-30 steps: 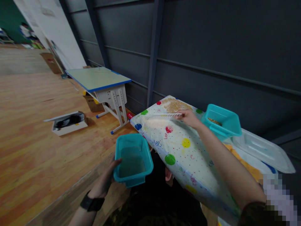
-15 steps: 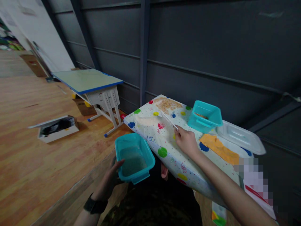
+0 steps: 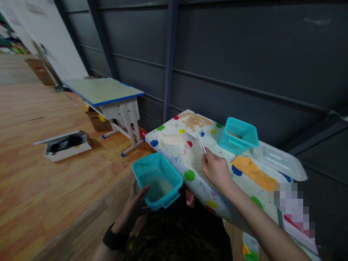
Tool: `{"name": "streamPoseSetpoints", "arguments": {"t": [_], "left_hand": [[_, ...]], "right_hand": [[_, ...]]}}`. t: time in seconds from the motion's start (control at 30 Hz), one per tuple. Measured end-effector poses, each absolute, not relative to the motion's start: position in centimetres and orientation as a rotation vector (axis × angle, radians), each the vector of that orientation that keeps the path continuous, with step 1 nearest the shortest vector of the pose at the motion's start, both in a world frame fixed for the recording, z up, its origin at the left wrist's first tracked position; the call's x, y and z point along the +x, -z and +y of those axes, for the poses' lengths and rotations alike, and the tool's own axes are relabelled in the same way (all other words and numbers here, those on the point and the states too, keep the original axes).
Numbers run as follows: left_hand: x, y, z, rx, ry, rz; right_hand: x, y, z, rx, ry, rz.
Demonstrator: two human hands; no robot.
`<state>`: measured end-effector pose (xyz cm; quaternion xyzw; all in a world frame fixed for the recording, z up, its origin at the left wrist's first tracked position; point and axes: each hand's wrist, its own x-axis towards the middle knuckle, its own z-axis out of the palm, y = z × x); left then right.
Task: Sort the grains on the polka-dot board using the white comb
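My left hand [image 3: 138, 201] grips a teal plastic box [image 3: 157, 206] at its near left side, with the thumb over the rim. The box is tilted at the table's front edge, and a pale, fine-looking layer covers its bottom. My right hand [image 3: 217, 168] is closed on the end of a thin, flat white tool [image 3: 200, 139], seen almost edge-on; its kind is unclear. The tool points away over the tablecloth. White fine grains [image 3: 174, 139] are spread in a streak left of it. Beyond its tip lies a patch of tan grains [image 3: 194, 121].
A second teal box [image 3: 231, 145] with brownish grains stands at the table's back right. Beside it are a clear lid [image 3: 280, 159] and an orange cloth [image 3: 254, 172]. A dark panelled wall [image 3: 244, 54] runs behind. Left are a desk [image 3: 106, 88] and an open white carton [image 3: 67, 154].
The white tool has turned in my right hand, from flatter and leftward to nearly edge-on. My left hand has shifted the teal box slightly right, against the table's edge.
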<state>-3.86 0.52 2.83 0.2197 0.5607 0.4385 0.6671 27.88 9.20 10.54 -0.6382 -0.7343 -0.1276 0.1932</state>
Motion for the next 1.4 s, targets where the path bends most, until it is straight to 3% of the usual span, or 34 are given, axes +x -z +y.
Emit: {"name": "streamPoseSetpoints", "arguments": {"t": [0.53,0.77,1.07,1.2,1.4], "left_hand": [[-4.4,-3.6,0.4,0.52,-0.975,1.362],[-4.4,-3.1,0.1,0.56,-0.973,1.389],[-4.0,-2.1,-0.1,0.558,-0.952,1.352],[-4.1,-2.0,0.0,0.54,-0.952,1.324],[-4.3,-1.4,0.1,0.492,-0.969,1.342]], "right_hand": [[17.6,-12.0,12.3,-1.805,0.198,-2.063],[24.3,-13.4,14.0,-1.622,0.025,-1.754],[33.2,-11.8,11.8,-1.389,-0.994,-1.336],[32.3,-11.2,12.5,-1.374,-1.123,-1.404],[31.6,-11.8,15.5,-1.315,-1.052,-1.57]]}}
